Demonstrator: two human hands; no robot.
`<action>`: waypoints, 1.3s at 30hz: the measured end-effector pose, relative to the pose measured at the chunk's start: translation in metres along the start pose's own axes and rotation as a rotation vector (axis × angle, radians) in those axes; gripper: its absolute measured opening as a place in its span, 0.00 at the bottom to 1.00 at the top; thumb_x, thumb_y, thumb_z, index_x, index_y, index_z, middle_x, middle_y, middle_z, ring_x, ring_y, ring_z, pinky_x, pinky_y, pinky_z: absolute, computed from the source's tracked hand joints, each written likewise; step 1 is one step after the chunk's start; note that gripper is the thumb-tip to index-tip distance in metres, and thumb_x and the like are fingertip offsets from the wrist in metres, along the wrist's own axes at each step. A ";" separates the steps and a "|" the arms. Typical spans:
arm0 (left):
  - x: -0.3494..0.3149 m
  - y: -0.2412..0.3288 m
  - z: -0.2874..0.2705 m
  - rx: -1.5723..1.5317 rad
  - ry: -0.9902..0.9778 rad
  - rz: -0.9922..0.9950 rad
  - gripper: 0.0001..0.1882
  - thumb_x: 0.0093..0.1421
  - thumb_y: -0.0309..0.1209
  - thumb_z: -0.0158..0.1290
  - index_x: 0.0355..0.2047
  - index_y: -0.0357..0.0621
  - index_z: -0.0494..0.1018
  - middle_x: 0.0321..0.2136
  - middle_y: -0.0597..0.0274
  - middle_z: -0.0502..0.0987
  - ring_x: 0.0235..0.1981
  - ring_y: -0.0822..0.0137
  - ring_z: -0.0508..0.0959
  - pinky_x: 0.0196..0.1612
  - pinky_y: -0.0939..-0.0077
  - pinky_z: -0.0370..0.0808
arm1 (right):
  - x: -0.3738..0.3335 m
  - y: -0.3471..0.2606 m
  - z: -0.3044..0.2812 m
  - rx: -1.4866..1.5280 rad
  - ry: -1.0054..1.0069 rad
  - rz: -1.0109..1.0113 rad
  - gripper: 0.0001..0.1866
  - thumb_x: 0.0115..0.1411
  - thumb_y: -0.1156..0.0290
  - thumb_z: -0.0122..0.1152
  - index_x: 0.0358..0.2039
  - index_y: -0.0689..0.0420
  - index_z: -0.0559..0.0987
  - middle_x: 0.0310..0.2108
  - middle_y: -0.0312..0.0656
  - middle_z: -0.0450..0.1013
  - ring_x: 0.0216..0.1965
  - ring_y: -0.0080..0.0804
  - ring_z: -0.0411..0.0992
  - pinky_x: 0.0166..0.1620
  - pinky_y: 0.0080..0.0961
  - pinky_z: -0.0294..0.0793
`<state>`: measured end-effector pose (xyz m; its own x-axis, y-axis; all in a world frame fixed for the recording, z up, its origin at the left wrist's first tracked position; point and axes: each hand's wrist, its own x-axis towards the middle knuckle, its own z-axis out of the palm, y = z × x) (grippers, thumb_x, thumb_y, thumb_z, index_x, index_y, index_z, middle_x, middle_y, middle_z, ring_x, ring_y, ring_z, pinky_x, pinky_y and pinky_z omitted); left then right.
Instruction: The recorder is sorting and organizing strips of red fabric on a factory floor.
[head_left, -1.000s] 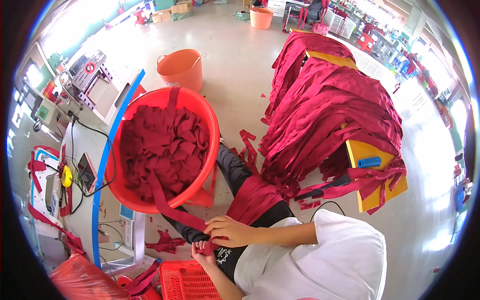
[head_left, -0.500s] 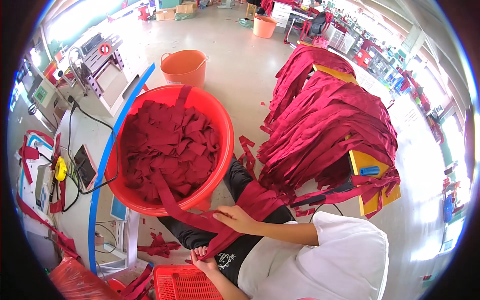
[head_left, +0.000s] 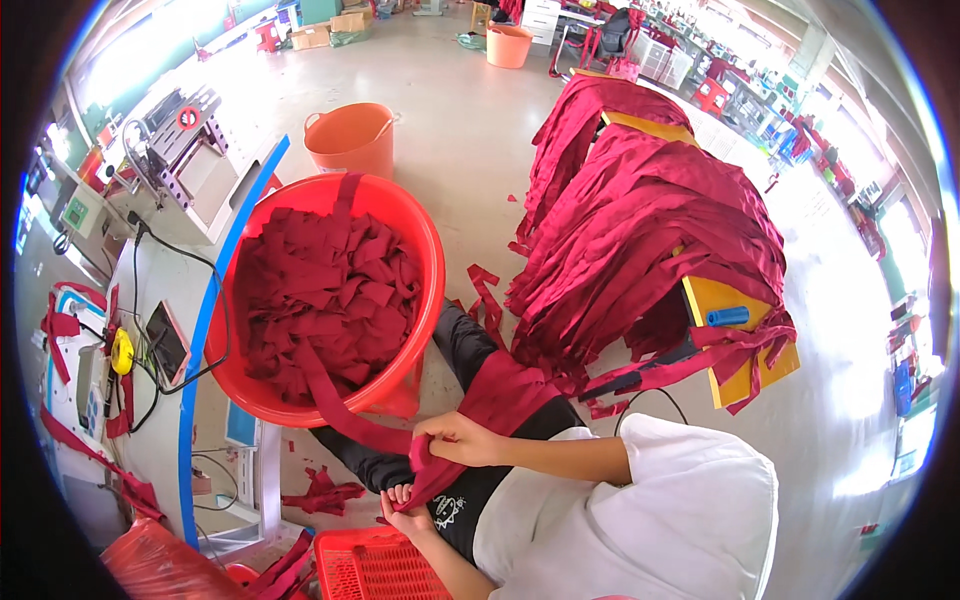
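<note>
A dark red fabric strip (head_left: pixel 365 432) runs from the red tub (head_left: pixel 222 368) to my right hand (head_left: pixel 455 440), whose fingers are closed on it above my lap. Lower down, my left hand (head_left: pixel 408 512) grips the lower end of dark red fabric, its fingers curled. Between the two hands the cloth (head_left: pixel 436 480) hangs folded. More red strips (head_left: pixel 510 392) lie across my thighs. The tub holds a heap of loosely folded strips (head_left: pixel 325 290).
To the right, a yellow rack (head_left: pixel 712 290) is draped with long red strips (head_left: pixel 640 230); a blue roll (head_left: pixel 727 316) sits on its end. An orange bucket (head_left: pixel 350 140) stands behind the tub. At left is a blue-edged table (head_left: pixel 188 440) with a phone (head_left: pixel 167 340). A red basket (head_left: pixel 385 570) sits below my left hand.
My right hand has gone slightly left and bends the strip into an upright loop near its fingers. The left hand stays nearly in place. The whole view has shifted slightly.
</note>
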<state>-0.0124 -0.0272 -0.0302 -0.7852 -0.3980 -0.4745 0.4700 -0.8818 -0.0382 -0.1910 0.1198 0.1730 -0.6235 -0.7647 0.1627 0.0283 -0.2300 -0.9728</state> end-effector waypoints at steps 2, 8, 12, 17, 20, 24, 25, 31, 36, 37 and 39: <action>0.003 -0.003 0.003 0.026 0.013 -0.015 0.15 0.65 0.34 0.44 0.21 0.46 0.61 0.17 0.67 0.58 0.20 0.71 0.58 0.32 0.75 0.61 | -0.005 -0.010 -0.005 0.105 -0.054 0.092 0.04 0.57 0.82 0.45 0.28 0.65 0.70 0.22 0.34 0.66 0.25 0.21 0.64 0.29 0.22 0.64; 0.003 -0.004 0.011 0.288 0.081 -0.008 0.11 0.65 0.31 0.43 0.24 0.46 0.62 0.20 0.64 0.63 0.26 0.69 0.67 0.35 0.77 0.69 | -0.013 -0.059 0.001 -0.059 -0.083 -0.134 0.06 0.52 0.75 0.48 0.24 0.66 0.69 0.17 0.47 0.63 0.22 0.26 0.64 0.28 0.30 0.65; 0.066 0.000 -0.012 0.283 0.004 -0.215 0.16 0.68 0.32 0.39 0.20 0.52 0.55 0.16 0.70 0.54 0.20 0.73 0.59 0.33 0.77 0.63 | -0.025 -0.076 0.007 -0.057 -0.046 -0.430 0.04 0.50 0.78 0.52 0.22 0.65 0.71 0.16 0.48 0.66 0.17 0.38 0.65 0.24 0.34 0.63; 0.105 -0.045 0.012 0.400 -0.067 -0.478 0.16 0.68 0.32 0.39 0.20 0.52 0.55 0.16 0.70 0.55 0.20 0.73 0.60 0.32 0.77 0.63 | -0.063 -0.068 0.003 -0.040 -0.033 -0.296 0.10 0.58 0.73 0.47 0.29 0.63 0.77 0.16 0.44 0.66 0.18 0.32 0.66 0.24 0.30 0.65; 0.112 -0.058 0.017 0.424 -0.092 -0.558 0.16 0.68 0.32 0.39 0.20 0.51 0.56 0.16 0.69 0.55 0.20 0.73 0.60 0.32 0.77 0.63 | -0.073 -0.079 0.003 -0.050 -0.076 -0.301 0.09 0.59 0.73 0.49 0.27 0.64 0.76 0.16 0.45 0.65 0.19 0.33 0.65 0.25 0.31 0.64; 0.113 -0.071 0.012 0.424 -0.102 -0.643 0.16 0.68 0.31 0.39 0.20 0.51 0.56 0.16 0.69 0.56 0.20 0.73 0.60 0.32 0.77 0.63 | -0.084 -0.091 0.007 -0.052 -0.162 -0.277 0.10 0.59 0.73 0.50 0.25 0.65 0.74 0.16 0.47 0.65 0.19 0.33 0.64 0.26 0.31 0.64; 0.112 -0.077 0.009 0.421 -0.103 -0.670 0.16 0.68 0.31 0.39 0.20 0.51 0.57 0.16 0.69 0.56 0.20 0.73 0.60 0.31 0.77 0.63 | -0.088 -0.094 0.006 -0.055 -0.180 -0.266 0.10 0.59 0.73 0.51 0.24 0.65 0.74 0.16 0.47 0.65 0.19 0.33 0.64 0.26 0.32 0.64; 0.124 -0.123 0.007 0.405 -0.125 -0.816 0.16 0.68 0.31 0.39 0.21 0.51 0.57 0.17 0.68 0.56 0.20 0.73 0.60 0.31 0.78 0.63 | -0.098 -0.123 -0.001 -0.075 -0.279 -0.224 0.12 0.59 0.73 0.53 0.21 0.67 0.72 0.16 0.49 0.64 0.20 0.34 0.63 0.28 0.33 0.63; 0.128 -0.162 0.006 0.394 -0.129 -0.933 0.15 0.68 0.31 0.40 0.21 0.50 0.58 0.17 0.68 0.57 0.19 0.73 0.60 0.31 0.78 0.63 | -0.109 -0.162 -0.012 -0.084 -0.388 -0.297 0.15 0.61 0.70 0.58 0.22 0.67 0.72 0.16 0.44 0.65 0.21 0.30 0.60 0.29 0.31 0.62; 0.128 -0.169 0.007 0.388 -0.131 -0.949 0.15 0.68 0.31 0.40 0.21 0.50 0.58 0.17 0.67 0.57 0.19 0.73 0.60 0.30 0.78 0.63 | -0.109 -0.172 -0.016 -0.081 -0.394 -0.294 0.15 0.61 0.70 0.58 0.22 0.67 0.72 0.16 0.44 0.65 0.21 0.30 0.60 0.29 0.31 0.62; 0.130 -0.184 0.010 0.373 -0.140 -0.969 0.15 0.68 0.31 0.40 0.21 0.50 0.58 0.17 0.67 0.57 0.19 0.73 0.60 0.30 0.78 0.63 | -0.110 -0.195 -0.025 0.021 -0.449 -0.348 0.17 0.63 0.69 0.59 0.22 0.68 0.72 0.16 0.43 0.64 0.21 0.30 0.60 0.29 0.31 0.62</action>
<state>-0.2045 0.0812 -0.0761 -0.8102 0.5156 -0.2789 -0.5204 -0.8516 -0.0628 -0.1477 0.2639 0.3408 -0.2055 -0.8215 0.5319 -0.1014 -0.5228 -0.8464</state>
